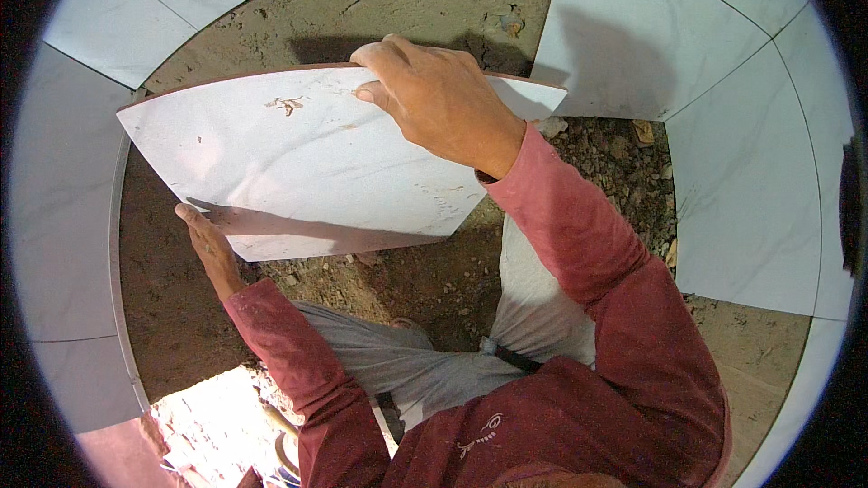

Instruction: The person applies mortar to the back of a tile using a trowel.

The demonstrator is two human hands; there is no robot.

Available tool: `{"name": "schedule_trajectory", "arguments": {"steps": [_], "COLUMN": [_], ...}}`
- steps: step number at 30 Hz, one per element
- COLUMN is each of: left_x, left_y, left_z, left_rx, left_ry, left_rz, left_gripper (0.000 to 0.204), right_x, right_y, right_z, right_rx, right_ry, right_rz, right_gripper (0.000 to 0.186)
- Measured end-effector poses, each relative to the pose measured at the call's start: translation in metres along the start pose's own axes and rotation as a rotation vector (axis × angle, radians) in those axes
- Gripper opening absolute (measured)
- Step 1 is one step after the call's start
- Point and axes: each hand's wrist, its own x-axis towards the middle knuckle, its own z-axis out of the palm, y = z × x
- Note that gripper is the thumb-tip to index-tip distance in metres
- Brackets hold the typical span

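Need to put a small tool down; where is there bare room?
Mostly bare: the right-hand laid tile, bordered by rubble and neighbouring tiles; and the tan bed beyond the held tile. Crowded: the middle, with the held tile, right hand, left hand and trousered legs.

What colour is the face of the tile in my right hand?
The tile face is white, faintly veined grey; best in head view.

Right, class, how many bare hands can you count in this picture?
2. The right hand grips the far edge of the white tile; the left hand is at its lower-left edge. No others show.
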Motion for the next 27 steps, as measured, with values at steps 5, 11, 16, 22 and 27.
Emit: {"name": "schedule_trajectory", "arguments": {"steps": [5, 11, 16, 22, 27], "left_x": [0.000, 0.007, 0.015, 0.003, 0.004], "left_y": [0.002, -0.011, -0.020, 0.000, -0.005], "left_z": [0.000, -0.002, -0.004, 0.002, 0.000], "left_rx": [-0.033, -0.052, -0.073, -0.038, -0.051], "left_ry": [-0.036, -0.020, -0.049, -0.053, -0.080], "left_rz": [-0.033, -0.013, 0.015, 0.029, 0.039], "left_gripper": [0.102, 0.100, 0.099, 0.101, 0.103], "right_x": [0.000, 0.000, 0.000, -0.001, 0.000], "right_y": [-0.002, -0.001, -0.003, -0.001, -0.003], "right_z": [-0.002, 0.000, -0.003, -0.003, -0.005], "right_rx": [0.005, -0.004, -0.006, -0.024, -0.033], "right_ry": [-0.019, -0.013, -0.090, -0.066, -0.088], "right_rz": [0.017, 0.014, 0.059, 0.037, 0.048], "right_gripper": [0.026, 0.028, 0.029, 0.030, 0.030]}}
